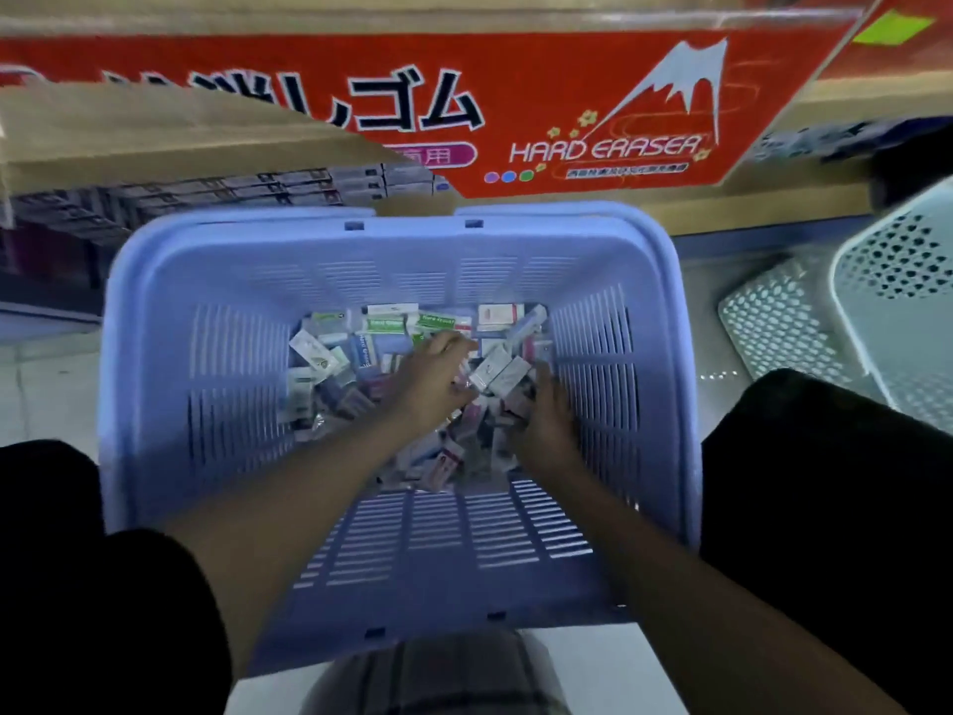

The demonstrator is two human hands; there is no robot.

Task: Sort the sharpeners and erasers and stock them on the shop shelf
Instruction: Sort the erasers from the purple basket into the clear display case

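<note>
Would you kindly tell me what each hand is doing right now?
Left hand: curled among the packets; grip cannot be told.
Right hand: fingers hidden; cannot be told.

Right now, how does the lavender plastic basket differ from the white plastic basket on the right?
The lavender plastic basket has slot vents; the white plastic basket has round holes. The lavender one holds small packs; the white one's contents are out of view. Both are perforated plastic.
</note>
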